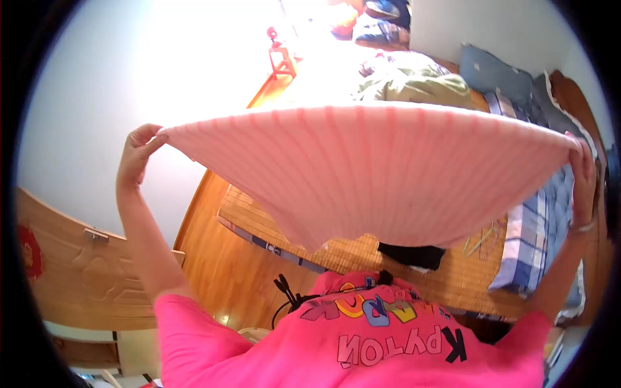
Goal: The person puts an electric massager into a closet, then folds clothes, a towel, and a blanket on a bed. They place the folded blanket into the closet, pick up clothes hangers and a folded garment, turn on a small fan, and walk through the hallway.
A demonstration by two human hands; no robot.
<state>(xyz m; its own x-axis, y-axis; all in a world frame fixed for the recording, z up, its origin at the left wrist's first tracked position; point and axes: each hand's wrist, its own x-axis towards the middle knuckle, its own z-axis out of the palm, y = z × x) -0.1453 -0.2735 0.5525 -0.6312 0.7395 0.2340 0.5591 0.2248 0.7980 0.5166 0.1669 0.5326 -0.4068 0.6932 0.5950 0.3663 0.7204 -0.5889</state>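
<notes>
— Pink T-shirt (362, 343) fills the bottom of the view, closest of all: bright magenta knit on the person's chest, with bold printed letters in white, black, yellow and blue, seen upside down.

— And above it?

— A pale pink cloth (381, 168), ribbed in soft lengthwise stripes, spread wide and held up in the air. Its top edge is pulled taut, almost straight; the lower edge sags into a rounded curve that comes to a low point near the middle.

— Who has hold of it?

— Both hands. The left hand (137, 154) is pinched shut on the cloth's left corner, thumb and fingers closed over the edge. The right hand (584, 169) clasps the right corner, fingers curled over the fabric, a thin band at the wrist. The cloth hangs between the two grips, stretched from one to the other, clear of everything under it.

— What lies below?

— A bed with a woven bamboo mat (362, 249), straw-coloured and finely slatted. A small black garment (414, 255) sits on it just under the cloth's lower edge. To the right, a blue and white checked blanket (537, 239); farther back, an olive-green bundle (414, 87) and a blue-grey pillow (495, 71). Glossy orange wooden floor (226, 265) shows at left.
</notes>
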